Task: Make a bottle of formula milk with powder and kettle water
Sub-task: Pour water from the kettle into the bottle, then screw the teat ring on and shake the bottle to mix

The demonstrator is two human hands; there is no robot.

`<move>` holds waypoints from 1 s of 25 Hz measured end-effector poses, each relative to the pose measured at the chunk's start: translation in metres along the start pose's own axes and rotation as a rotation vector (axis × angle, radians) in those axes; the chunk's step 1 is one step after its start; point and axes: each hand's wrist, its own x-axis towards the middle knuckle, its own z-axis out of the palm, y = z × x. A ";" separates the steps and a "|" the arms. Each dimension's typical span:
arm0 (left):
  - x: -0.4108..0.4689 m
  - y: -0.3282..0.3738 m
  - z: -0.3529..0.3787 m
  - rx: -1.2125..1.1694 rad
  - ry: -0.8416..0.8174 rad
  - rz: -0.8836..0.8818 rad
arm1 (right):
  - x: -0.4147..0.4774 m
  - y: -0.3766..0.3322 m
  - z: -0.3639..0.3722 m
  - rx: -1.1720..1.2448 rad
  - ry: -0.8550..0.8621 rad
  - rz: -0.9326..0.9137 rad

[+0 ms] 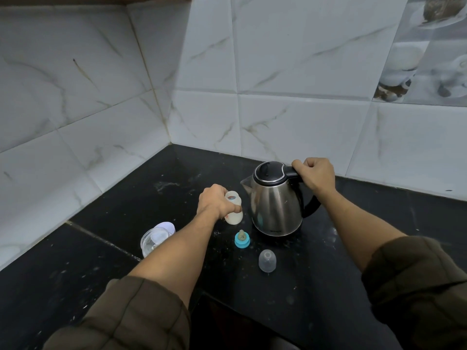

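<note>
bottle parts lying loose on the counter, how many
2: the blue-ringed teat in front of the held bottle, and the clear cap nearer the camera, right of it.

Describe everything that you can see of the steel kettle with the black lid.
The brushed stainless-steel kettle has a rounded body, a closed black lid with a chrome rim, a short spout pointing left and a black curved handle. It appears to stand upright on the black stone counter. The right hand grips the handle's top.
</note>
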 end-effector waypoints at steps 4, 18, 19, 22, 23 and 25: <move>0.000 -0.001 -0.001 0.001 0.009 -0.009 | 0.006 0.016 -0.005 0.004 -0.034 0.042; -0.007 -0.009 -0.011 -0.028 0.028 0.009 | 0.017 -0.046 0.000 -0.378 -0.157 -0.010; -0.007 -0.009 -0.013 -0.034 0.032 0.012 | 0.016 -0.059 0.006 -0.387 -0.139 -0.072; -0.012 -0.018 -0.022 -0.045 0.052 0.015 | 0.001 -0.099 0.035 -0.414 -0.168 -0.301; -0.013 -0.022 -0.024 -0.050 0.056 0.013 | -0.006 -0.109 0.046 -0.432 -0.204 -0.378; -0.016 -0.030 -0.027 -0.058 0.063 0.001 | -0.023 -0.121 0.066 -0.518 -0.338 -0.490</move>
